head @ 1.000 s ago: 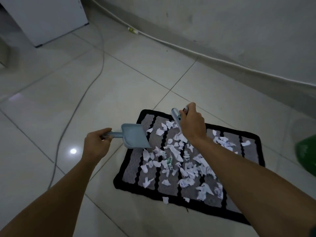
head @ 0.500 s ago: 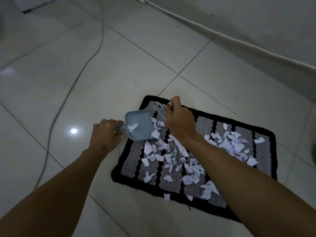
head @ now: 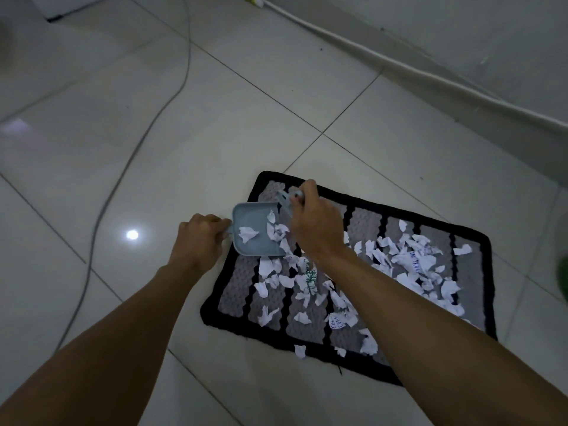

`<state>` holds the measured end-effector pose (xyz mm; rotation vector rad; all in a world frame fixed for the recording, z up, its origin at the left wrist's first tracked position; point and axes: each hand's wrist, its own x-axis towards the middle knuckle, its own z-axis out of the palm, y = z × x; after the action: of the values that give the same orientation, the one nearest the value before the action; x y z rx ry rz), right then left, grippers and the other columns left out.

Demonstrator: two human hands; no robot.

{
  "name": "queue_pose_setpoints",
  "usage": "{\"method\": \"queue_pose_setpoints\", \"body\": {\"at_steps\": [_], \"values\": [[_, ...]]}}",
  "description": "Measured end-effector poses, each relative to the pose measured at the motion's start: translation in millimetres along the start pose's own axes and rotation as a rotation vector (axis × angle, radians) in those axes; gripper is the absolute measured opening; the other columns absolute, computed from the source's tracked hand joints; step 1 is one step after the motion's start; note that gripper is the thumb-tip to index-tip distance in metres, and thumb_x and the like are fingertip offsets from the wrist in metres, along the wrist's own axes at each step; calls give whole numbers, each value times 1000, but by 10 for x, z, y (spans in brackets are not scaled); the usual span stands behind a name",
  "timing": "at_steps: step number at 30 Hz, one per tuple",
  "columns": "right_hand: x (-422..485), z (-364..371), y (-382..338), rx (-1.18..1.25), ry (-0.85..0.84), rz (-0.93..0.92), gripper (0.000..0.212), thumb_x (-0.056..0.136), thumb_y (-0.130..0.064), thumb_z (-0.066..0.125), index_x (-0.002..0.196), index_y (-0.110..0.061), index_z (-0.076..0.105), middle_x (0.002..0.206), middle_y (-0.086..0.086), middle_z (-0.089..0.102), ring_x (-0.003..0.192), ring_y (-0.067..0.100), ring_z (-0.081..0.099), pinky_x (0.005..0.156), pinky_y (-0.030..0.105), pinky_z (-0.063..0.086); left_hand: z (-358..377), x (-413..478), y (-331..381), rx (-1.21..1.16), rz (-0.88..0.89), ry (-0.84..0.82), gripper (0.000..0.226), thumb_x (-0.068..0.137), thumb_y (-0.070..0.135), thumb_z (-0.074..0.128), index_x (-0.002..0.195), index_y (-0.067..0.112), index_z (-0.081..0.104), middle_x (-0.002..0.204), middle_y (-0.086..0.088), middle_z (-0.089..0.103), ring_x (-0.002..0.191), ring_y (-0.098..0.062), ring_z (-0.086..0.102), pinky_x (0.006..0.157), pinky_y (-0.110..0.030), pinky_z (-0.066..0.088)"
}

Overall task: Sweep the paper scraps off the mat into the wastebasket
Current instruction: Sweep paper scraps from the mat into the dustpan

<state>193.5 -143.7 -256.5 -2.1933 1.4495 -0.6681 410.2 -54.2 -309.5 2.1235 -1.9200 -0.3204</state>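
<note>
A grey mat with black stripes and a black border (head: pixel 479 241) lies on the tiled floor, strewn with several white paper scraps (head: pixel 408 262). My left hand (head: pixel 199 241) grips the handle of a small blue dustpan (head: pixel 252 244) resting on the mat's left end. One scrap (head: pixel 247 234) lies inside the pan and others sit at its mouth. My right hand (head: pixel 313 226) is closed on a small blue brush (head: pixel 284 199), held right against the pan's open side. A green edge of the wastebasket (head: pixel 563 276) shows at the far right.
A grey cable (head: pixel 129 167) snakes over the white tiles on the left. A white pipe (head: pixel 399 59) runs along the foot of the wall at the back. A white cabinet corner (head: pixel 61 4) stands at the top left. Two scraps (head: pixel 299 350) lie on the mat's near border.
The dustpan has come down from above the floor onto the mat's left end. My right hand brushed scraps toward it, and a scrap now lies inside. The view tilted downward.
</note>
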Motion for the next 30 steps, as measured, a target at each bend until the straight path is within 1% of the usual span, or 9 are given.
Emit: {"method": "queue_pose_setpoints", "body": {"at_steps": [4, 6, 10, 12, 14, 18, 21, 26, 30], "values": [[-135, 45, -47, -43, -73, 5, 15, 101, -23, 44, 99, -8, 46, 58, 3, 50, 47, 29, 50, 45, 33, 33, 32, -4, 37, -2, 19, -9, 27, 79, 11, 49, 95, 12, 70, 88, -12, 71, 79, -36, 61, 62, -41, 50], [-213, 76, -144, -1, -79, -10, 16, 101, -25, 45, 97, -9, 46, 58, 2, 49, 48, 31, 51, 44, 34, 35, 38, -17, 41, 3, 12, -26, 28, 79, 9, 50, 99, 14, 69, 91, -11, 71, 81, -36, 61, 63, -43, 51], [-236, -48, -130, 107, 40, 19, 17, 101, -27, 43, 89, -15, 40, 52, -5, 43, 39, 21, 44, 34, 36, 35, 13, -8, 42, 14, 46, -36, 31, 79, 10, 53, 104, 16, 70, 95, -11, 72, 82, -38, 62, 64, -41, 51], [-217, -181, 5, 75, 116, 67, 17, 102, -26, 44, 90, -13, 41, 52, -6, 45, 40, 21, 47, 34, 37, 40, 9, 8, 69, 7, 67, -37, 33, 79, 13, 49, 104, 15, 70, 93, -11, 72, 81, -38, 62, 62, -40, 50], [-221, -329, 188, -14, 160, 122, 16, 101, -24, 44, 92, -12, 42, 53, -9, 41, 42, 21, 46, 38, 33, 38, 26, 12, 110, -6, 86, -34, 34, 78, 13, 48, 103, 15, 71, 92, -12, 72, 80, -38, 62, 62, -39, 50], [-332, -409, 448, -186, 91, 246, 11, 101, -18, 41, 98, -7, 44, 54, -5, 42, 47, 24, 45, 47, 32, 32, 55, 31, 234, -4, 112, -51, 35, 77, 14, 49, 104, 15, 71, 96, -14, 72, 85, -39, 61, 67, -41, 49], [-448, -275, 348, -131, 20, 219, 11, 102, -20, 43, 93, -13, 41, 57, 0, 46, 49, 29, 49, 46, 33, 34, 49, 41, 359, -8, 108, -69, 38, 73, 19, 49, 104, 14, 71, 97, -15, 71, 87, -41, 60, 69, -43, 47], [-504, -327, 282, 16, 68, 221, 18, 101, -22, 46, 86, -18, 36, 52, -7, 40, 41, 16, 38, 41, 28, 28, 58, -3, 433, -3, 108, -78, 43, 68, 17, 48, 105, 15, 70, 95, -15, 71, 85, -41, 59, 67, -43, 45], [-498, -477, 431, -36, 125, 256, 15, 101, -23, 46, 91, -12, 42, 52, -6, 41, 40, 13, 36, 43, 26, 25, 83, -27, 423, 0, 98, -99, 44, 70, 18, 49, 109, 17, 69, 97, -15, 70, 86, -41, 59, 67, -43, 45]]}}
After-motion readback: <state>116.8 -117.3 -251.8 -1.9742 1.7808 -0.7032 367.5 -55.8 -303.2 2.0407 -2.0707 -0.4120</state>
